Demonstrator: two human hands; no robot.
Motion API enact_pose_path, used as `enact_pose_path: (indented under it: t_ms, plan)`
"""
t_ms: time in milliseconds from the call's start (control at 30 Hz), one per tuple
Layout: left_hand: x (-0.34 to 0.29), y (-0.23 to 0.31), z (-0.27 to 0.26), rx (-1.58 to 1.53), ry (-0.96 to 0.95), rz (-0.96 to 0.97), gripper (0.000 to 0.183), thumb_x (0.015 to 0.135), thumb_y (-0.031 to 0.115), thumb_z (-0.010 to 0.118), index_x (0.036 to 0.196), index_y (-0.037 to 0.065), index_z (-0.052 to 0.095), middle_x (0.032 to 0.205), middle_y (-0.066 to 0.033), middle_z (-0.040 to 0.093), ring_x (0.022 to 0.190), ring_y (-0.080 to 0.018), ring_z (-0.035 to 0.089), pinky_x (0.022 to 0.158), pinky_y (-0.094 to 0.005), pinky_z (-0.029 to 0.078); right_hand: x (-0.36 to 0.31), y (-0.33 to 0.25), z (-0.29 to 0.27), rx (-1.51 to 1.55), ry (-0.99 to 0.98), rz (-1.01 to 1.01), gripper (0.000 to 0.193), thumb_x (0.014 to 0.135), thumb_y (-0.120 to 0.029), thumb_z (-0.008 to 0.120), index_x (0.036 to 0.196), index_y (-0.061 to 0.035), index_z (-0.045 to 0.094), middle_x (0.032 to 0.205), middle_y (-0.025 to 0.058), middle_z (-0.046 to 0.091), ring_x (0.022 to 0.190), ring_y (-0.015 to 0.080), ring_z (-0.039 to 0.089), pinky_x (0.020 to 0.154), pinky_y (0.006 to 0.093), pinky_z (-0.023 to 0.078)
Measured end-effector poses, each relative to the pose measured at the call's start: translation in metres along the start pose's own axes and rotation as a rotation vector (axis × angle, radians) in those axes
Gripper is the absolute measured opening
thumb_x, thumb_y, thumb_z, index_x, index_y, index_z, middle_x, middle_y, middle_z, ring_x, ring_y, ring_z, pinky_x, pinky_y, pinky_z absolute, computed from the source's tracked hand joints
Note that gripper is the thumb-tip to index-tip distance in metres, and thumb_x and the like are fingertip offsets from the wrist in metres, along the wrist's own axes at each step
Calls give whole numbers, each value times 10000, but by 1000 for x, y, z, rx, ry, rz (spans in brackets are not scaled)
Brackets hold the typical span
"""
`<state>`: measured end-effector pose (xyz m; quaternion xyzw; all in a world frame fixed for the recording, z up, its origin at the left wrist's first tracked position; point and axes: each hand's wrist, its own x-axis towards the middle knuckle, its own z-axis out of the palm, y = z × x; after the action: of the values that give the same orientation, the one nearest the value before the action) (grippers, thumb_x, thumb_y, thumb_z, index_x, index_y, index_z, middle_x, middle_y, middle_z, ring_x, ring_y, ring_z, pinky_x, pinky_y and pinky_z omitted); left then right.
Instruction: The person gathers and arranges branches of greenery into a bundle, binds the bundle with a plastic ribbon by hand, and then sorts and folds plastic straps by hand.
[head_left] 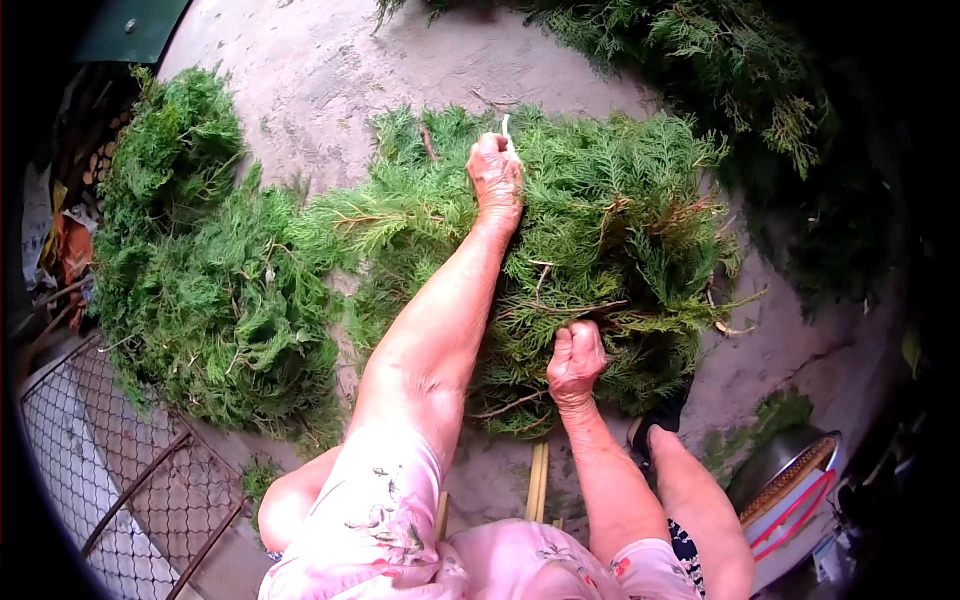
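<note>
A thick bundle of green, feathery conifer branches (600, 190) lies on the ground in front of me. My left hand (495, 168) reaches over its far side, closed in a fist, with a pale, narrow strip (507, 128) sticking out beyond the fingers. On the near side of the bundle, my right hand (577, 358) is also closed, just above the foliage. What the right fingers hold, if anything, is hidden. A bare brown twig (512, 406) pokes out beside the right wrist.
Another heap of green branches (230, 300) lies at the left, and a darker pile (740, 60) at the far right. A wire mesh panel (130, 450) leans at lower left. Stacked basins (790, 480) stand at lower right. Yellow slats (538, 480) show near my lap.
</note>
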<state>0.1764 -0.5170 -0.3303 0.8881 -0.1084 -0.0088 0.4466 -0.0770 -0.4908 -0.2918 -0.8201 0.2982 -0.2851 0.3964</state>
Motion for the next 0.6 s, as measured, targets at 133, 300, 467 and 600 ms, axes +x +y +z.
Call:
enact_pose_path:
  t_ms: [133,300,467,600]
  plan:
    - [22,-8,17,59,188,-280,362,812,301,567,870,-56,550,860,-191,549,790,-346,543,729,-412,435,5,-2,0,13,-13,-11,95,785,-60,572,840,-27,502,714,142,501,622,330,503,564,399,420]
    - [32,-12,16,-614,177,-383,359,824,312,496,733,-17,606,700,-150,611,689,-226,585,649,-373,452,7,2,-2,9,-12,-44,86,786,-53,573,831,-25,505,713,142,505,614,328,501,554,400,419]
    - [36,-38,5,295,15,28,262,766,266,523,898,62,623,871,-112,634,794,-288,600,827,-461,392,5,3,0,31,2,-50,92,794,-69,577,842,-24,514,703,133,501,593,315,489,543,395,416]
    - [17,-13,-24,738,-335,179,259,817,392,530,789,156,632,797,-82,629,782,-261,594,809,-520,341,7,1,4,19,2,-81,85,786,-54,570,828,-27,501,695,138,482,580,317,477,526,400,404]
